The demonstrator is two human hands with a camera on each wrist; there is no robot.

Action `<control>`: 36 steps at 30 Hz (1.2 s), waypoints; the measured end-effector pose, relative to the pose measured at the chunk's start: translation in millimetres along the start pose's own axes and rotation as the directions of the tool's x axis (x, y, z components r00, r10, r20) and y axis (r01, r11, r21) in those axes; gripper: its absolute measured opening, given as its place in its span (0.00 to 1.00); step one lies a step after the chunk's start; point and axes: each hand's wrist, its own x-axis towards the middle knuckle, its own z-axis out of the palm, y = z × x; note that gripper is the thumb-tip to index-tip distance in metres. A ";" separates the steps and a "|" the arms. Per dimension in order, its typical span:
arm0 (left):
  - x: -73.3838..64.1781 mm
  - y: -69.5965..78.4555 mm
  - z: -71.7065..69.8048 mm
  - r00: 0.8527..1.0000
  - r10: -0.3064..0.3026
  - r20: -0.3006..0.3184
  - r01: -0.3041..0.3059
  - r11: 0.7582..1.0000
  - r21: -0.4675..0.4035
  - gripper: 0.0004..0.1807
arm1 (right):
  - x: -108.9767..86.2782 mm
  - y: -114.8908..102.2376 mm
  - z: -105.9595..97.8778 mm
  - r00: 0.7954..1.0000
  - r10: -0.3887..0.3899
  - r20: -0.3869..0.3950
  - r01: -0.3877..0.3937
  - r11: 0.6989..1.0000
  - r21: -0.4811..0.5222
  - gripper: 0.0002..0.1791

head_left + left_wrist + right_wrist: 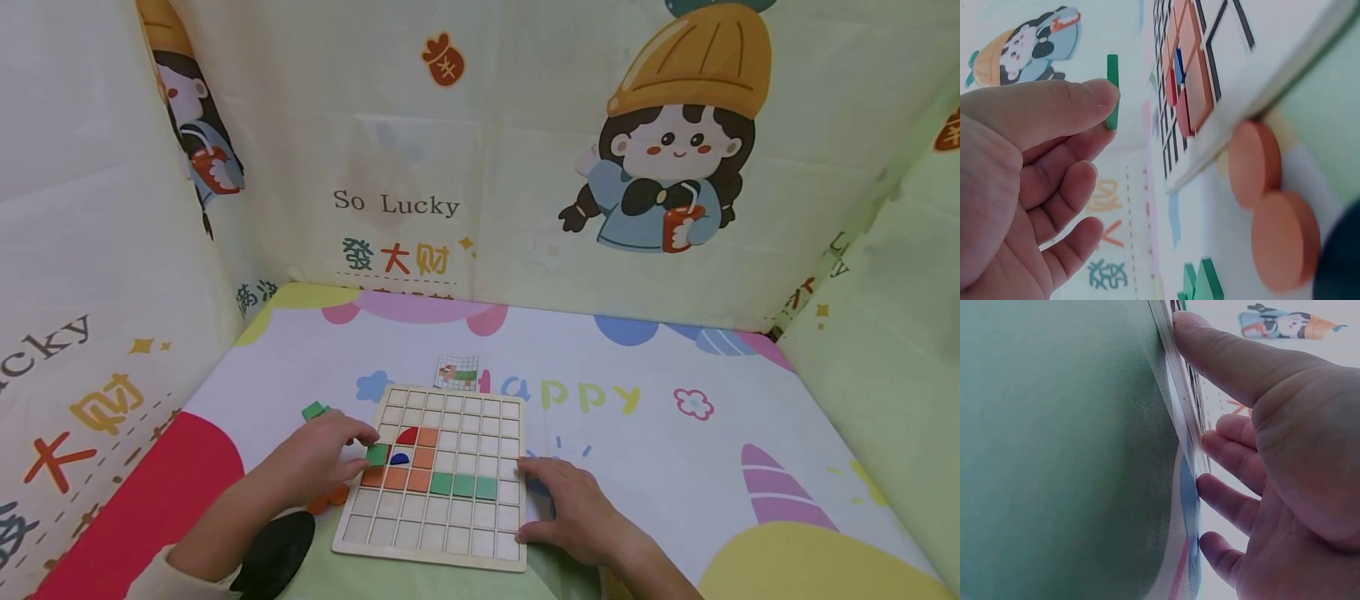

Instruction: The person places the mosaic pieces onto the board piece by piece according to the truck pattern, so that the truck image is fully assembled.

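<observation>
My left hand [324, 454] pinches a green square tile [377, 454] between thumb and index finger, above the left side of a wooden grid board [427, 554]. In the left wrist view the tile [1112, 94] appears edge-on, apart from the board. Orange tiles [418, 480], a red curved piece [407, 436], a dark blue half-round piece [400, 459] and a row of green tiles [462, 485] lie in the grid. My right hand [576, 508] rests its thumb and fingers along the board's right edge, steadying nothing else.
Orange round pieces [1286, 240] lie left of the board, near a black oval object [277, 554]. Loose green pieces [315, 410] sit beyond my left hand. A small picture card [457, 372] lies behind the board. Printed cloth walls [480, 167] surround the table.
</observation>
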 end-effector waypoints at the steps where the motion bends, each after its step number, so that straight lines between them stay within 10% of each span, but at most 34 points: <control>1: 1.3 2.1 0.6 1.000 0.004 0.001 -0.004 1.000 0.005 0.20 | -0.1 0.0 0.0 1.000 0.000 0.000 0.000 1.000 0.002 0.43; 24: 22.5 35.9 25.4 0.960 0.278 0.016 -0.278 0.961 0.005 0.08 | -0.4 -0.2 0.2 1.000 0.001 -0.006 -0.001 1.000 0.011 0.43; 36: 29.2 55.1 33.2 0.949 0.313 0.029 -0.314 0.949 0.035 0.13 | 0.1 1.7 1.6 1.000 0.004 -0.004 -0.004 1.000 0.013 0.44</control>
